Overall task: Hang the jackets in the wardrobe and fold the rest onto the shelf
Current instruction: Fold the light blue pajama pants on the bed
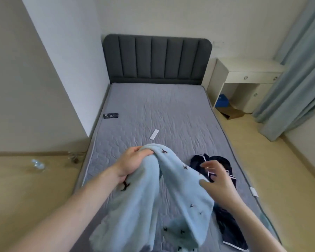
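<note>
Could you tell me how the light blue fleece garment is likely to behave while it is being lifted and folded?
The light blue fleece garment is probably floppy: it drapes in soft folds from where the left hand grips it. It looks light, since one grip holds it up. Its fuzzy surface seems unlikely to slip against the mattress.

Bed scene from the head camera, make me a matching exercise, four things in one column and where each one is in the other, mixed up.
Things:
1. light blue fleece garment
2. dark navy garment
3. black phone
4. plastic bottle

Places:
A. on the floor left of the bed
B. held up in the left hand
C. at the mattress's left edge
D. lying on the mattress near the right hand

Pairs: 1-B, 2-D, 3-C, 4-A
</note>
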Available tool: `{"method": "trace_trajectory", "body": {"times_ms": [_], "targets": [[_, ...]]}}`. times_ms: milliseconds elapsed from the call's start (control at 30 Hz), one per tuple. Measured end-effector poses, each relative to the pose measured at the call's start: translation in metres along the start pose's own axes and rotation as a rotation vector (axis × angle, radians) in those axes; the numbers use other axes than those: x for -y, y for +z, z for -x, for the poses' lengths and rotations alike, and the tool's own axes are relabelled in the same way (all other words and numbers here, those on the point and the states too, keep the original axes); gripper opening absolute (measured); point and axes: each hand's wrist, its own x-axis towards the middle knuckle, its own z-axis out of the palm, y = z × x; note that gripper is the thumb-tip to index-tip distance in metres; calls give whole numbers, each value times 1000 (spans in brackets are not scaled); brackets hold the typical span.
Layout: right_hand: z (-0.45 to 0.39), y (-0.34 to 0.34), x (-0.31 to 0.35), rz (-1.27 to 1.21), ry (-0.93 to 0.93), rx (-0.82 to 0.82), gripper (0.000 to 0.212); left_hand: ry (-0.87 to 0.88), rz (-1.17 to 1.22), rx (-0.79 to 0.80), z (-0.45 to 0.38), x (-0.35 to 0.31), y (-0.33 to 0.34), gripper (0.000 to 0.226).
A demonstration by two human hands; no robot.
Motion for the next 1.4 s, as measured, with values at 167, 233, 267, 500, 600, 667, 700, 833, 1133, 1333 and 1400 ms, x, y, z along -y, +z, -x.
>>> {"method": "trace_trajectory", "body": {"times_ms": [167,233,267,500,600,667,700,833,1133,1333,1400], "targets": [[45,88,45,-69,-136,609,90,-313,337,-169,14,7,7,34],[42,86,47,-82,-87,649,102,-404,493,-229,14,11,-4,46],[41,81,44,-93,-65,720,104,-428,560,-251,13,12,-10,48],[48,117,39,-179,-122,596,59,-365,914,-236,6,22,-17,28],[41,125,44,-275,6,343,7,-258,819,-185,14,28,-13,27],[31,113,44,-392,45,273,8,-174,551,-200,24,35,-17,20],[27,106,44,-424,39,259,8,-141,404,-200,30,40,-21,17],[15,82,47,-421,-15,270,8,-36,-8,62,51,70,-24,42],[14,67,46,-375,-3,219,15,50,-542,66,51,134,5,30],[6,28,3,183,-15,-94,17,132,-347,-265,30,113,-31,17],[7,25,-7,303,-15,-112,25,177,-345,-210,30,102,-41,19]]}}
